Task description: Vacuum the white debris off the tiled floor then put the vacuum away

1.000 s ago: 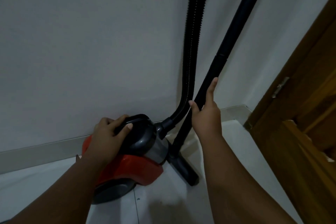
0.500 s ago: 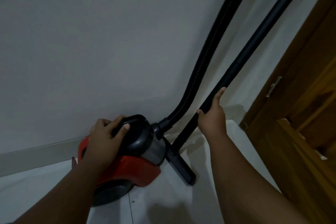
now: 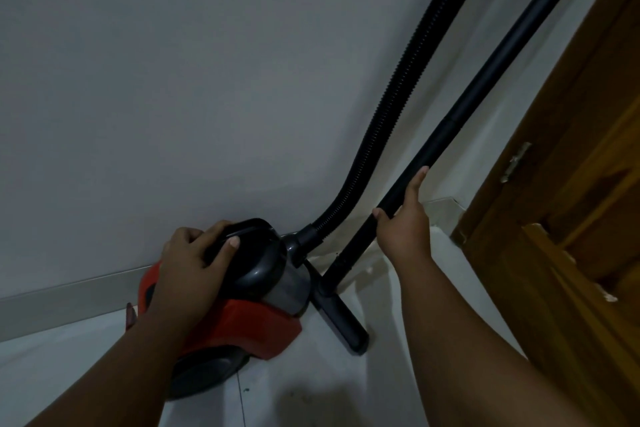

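Note:
A red and black canister vacuum (image 3: 256,326) sits on the white tiled floor (image 3: 304,392) against the grey wall. My left hand (image 3: 194,263) grips its black top handle. A ribbed black hose (image 3: 398,104) rises from the canister's front. Beside it the rigid black wand (image 3: 485,80) leans up to the right, its floor nozzle (image 3: 341,321) resting on the tiles. My right hand (image 3: 403,222) holds the wand low down, index finger stretched along it. No white debris shows on the visible tiles.
A wooden door and frame (image 3: 571,218) with a metal hinge (image 3: 516,161) fill the right side. A grey skirting board (image 3: 65,302) runs along the wall's foot. The corner of the room lies just behind the wand.
The wand and hose have tilted further to the right, toward the door. My right hand stayed on the wand and moved right with it. My left hand kept its grip on the handle.

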